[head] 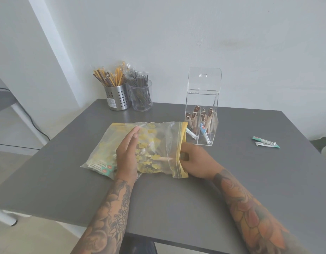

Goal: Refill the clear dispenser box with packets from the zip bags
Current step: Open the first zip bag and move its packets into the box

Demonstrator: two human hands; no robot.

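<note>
A clear zip bag (pixel 158 136) with yellow flower print and a yellow zip strip lies on the grey table (pixel 176 198). My left hand (pixel 128 154) rests flat on top of it, fingers together. My right hand (pixel 193 160) is at the bag's open right end, its fingers reaching inside through the mouth; what they hold is blurred. White and teal packets (pixel 101 166) show through the bag's left corner. The clear dispenser box (pixel 202 107), lid raised, stands just behind the bag's mouth with brown stick packets and a few white-blue ones inside.
Two loose teal-white packets (pixel 265 143) lie on the table at the right. A perforated metal cup (pixel 117 97) and a clear cup (pixel 142 97), both full of wrapped sticks, stand at the back left by the wall.
</note>
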